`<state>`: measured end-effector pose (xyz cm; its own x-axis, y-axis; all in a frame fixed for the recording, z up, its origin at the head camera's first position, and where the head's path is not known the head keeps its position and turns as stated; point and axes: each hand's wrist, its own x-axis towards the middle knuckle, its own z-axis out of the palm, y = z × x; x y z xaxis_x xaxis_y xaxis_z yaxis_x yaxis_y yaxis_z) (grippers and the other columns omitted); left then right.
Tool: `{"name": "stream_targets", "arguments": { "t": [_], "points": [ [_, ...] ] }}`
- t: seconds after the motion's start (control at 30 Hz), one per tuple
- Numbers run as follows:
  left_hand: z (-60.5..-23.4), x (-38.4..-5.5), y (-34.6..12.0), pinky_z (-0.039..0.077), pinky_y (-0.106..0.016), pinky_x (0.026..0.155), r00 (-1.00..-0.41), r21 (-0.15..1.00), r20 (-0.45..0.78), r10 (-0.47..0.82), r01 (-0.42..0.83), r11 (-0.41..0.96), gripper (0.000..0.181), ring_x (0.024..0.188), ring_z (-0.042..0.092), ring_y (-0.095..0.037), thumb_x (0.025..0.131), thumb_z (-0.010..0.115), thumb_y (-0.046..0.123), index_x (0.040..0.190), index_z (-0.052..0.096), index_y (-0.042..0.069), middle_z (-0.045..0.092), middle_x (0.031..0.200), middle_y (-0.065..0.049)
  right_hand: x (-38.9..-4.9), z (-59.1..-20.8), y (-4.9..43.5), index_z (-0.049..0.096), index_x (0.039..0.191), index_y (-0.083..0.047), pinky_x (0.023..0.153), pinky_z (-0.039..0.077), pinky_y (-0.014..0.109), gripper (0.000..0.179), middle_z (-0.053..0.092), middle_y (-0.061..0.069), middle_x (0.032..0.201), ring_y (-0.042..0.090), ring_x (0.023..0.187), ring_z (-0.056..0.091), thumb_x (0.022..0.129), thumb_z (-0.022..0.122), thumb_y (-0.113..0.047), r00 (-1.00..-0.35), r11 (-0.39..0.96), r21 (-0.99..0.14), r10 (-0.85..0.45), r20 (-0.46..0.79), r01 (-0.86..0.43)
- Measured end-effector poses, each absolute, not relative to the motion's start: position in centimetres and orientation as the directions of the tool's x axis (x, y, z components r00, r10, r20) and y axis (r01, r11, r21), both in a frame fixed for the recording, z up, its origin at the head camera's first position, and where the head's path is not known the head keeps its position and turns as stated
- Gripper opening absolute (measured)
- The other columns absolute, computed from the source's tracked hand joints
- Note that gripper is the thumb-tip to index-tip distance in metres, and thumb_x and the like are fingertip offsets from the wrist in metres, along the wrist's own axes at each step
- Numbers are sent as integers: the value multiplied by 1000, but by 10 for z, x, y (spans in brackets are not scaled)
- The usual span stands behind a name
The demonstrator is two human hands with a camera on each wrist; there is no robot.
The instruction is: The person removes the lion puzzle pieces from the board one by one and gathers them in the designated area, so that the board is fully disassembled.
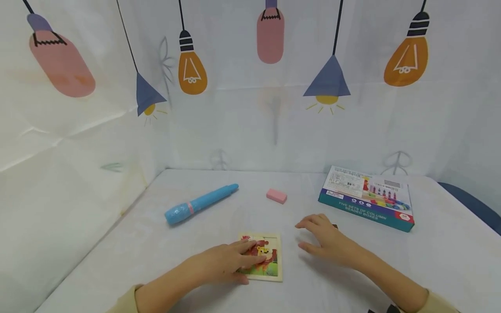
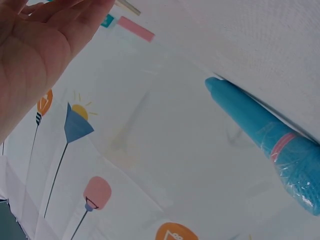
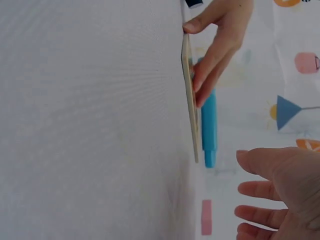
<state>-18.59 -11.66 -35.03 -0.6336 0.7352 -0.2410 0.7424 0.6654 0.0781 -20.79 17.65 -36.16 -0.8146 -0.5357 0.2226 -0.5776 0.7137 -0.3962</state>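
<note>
A small square jigsaw puzzle (image 1: 274,270) with a pale wooden frame and a cartoon animal picture lies on the white table. My left hand (image 1: 225,263) rests on its left part, fingers stretched over the picture and thumb at the near edge; the palm covers the lower left corner. In the right wrist view the puzzle board (image 3: 188,75) appears edge-on under those fingers. To the right of the puzzle, my right hand (image 1: 332,241) hovers over the table with fingers loosely bent and nothing between them. A small dark thing (image 1: 335,226) peeks out behind it, mostly hidden.
A blue pen-shaped toy (image 1: 201,203) with a pink band and clear wrap on its thick end lies at the back left. A pink block (image 1: 276,196) sits behind the puzzle. A flat bead-set box (image 1: 368,198) lies at the back right. White printed curtains (image 1: 242,126) enclose the table.
</note>
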Motion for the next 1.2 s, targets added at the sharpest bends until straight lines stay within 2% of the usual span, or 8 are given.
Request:
{"name": "stream_targets", "arguments": {
  "t": [0.43,0.73,0.9,1.03,1.2],
  "points": [
    [-352,-184,-118,46,-38,88,-622,43,-199,757,766,641,58,127,38,-20,86,54,48,140,35,37,33,145,-4,-206,-365,143,61,114,-9,89,43,42,34,52,4,117,21,109,42,86,65,-28,-774,689,-357,-593,223,-630],
    [-350,-185,-119,47,-35,86,-590,25,-158,791,799,601,58,123,42,-23,86,56,44,140,37,34,34,144,-9,-206,-370,130,57,119,-12,93,42,41,40,47,2,122,19,114,40,86,62,-34,-761,662,-412,-635,136,-626],
    [-351,-187,-119,47,-35,86,-574,25,-137,807,812,582,57,119,47,-23,86,56,44,139,40,32,37,141,-10,-205,-375,125,58,117,-12,91,43,39,38,48,2,120,17,110,42,87,61,-35,-746,656,-376,-643,175,-654],
    [-349,-187,-118,45,-35,88,-585,33,-146,798,803,595,56,118,47,-23,85,57,45,138,41,31,39,140,-9,-206,-379,123,59,113,-11,90,43,37,34,49,2,116,15,106,43,87,62,-32,-731,654,-335,-647,218,-679],
    [-347,-187,-118,44,-36,91,-592,43,-156,791,796,604,56,120,45,-24,85,56,45,138,41,30,39,140,-10,-207,-387,121,60,112,-11,89,42,39,30,49,5,116,18,106,42,87,63,-27,-712,620,-359,-655,251,-697]
  ]
}}
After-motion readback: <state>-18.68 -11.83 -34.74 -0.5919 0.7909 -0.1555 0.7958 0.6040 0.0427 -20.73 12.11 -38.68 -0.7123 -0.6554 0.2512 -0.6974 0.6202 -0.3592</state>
